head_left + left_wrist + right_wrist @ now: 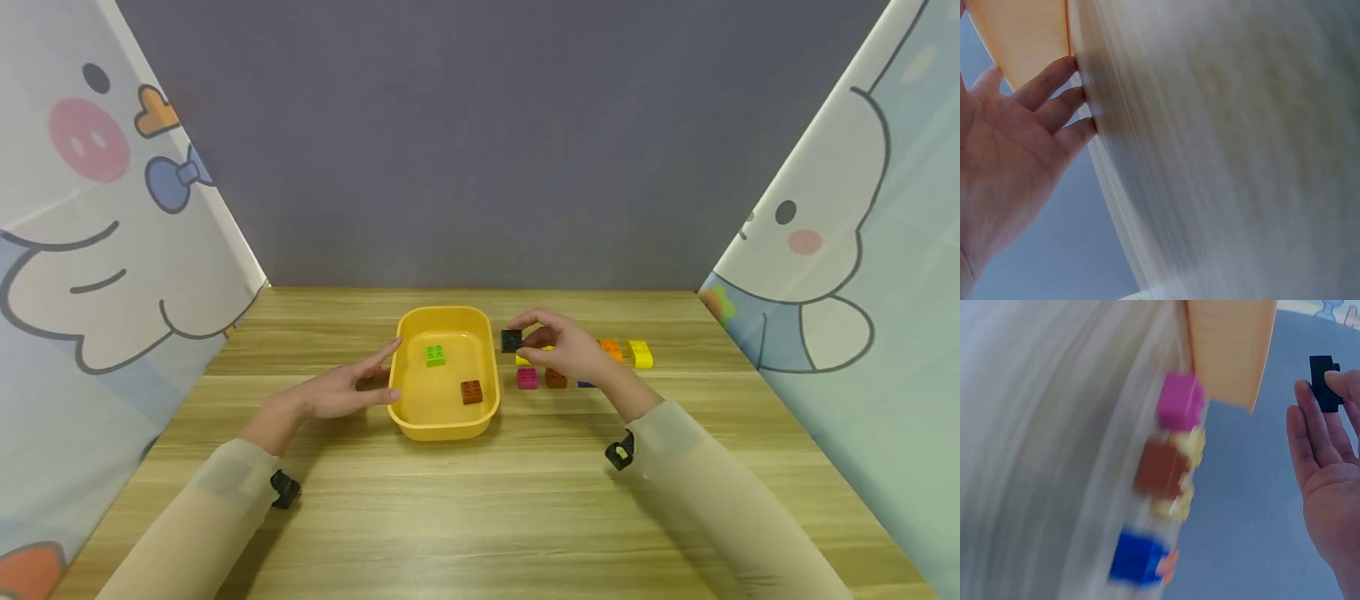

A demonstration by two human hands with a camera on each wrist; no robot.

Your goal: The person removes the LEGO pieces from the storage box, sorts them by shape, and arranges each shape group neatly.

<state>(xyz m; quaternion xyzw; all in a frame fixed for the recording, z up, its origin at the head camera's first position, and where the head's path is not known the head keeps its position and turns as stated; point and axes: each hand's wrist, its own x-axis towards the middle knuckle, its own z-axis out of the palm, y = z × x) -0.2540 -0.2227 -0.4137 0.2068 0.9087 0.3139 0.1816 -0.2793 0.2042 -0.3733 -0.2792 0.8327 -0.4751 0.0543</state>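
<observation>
My right hand point(570, 350) pinches a black toy brick point(512, 341) between thumb and fingers, just beyond the right rim of a yellow plastic box point(442, 431). In the right wrist view, the black brick point(1323, 384) is held up off the table, thumb on its studded side. My left hand point(341, 392) rests at the box's left side, thumb and forefinger spread along the rim; the left wrist view has its fingertips point(1067, 64) at the box wall. Inside the box lie a light green brick point(435, 356) and a brown brick point(471, 392), apart from each other.
Right of the box, partly under my right hand, several bricks stand in rows: magenta point(527, 379), brown point(556, 379), blue point(1138, 557), orange point(611, 349) and yellow point(641, 354). A grey panel point(480, 167) rises behind the wooden table point(450, 525); printed cloths hang at both sides.
</observation>
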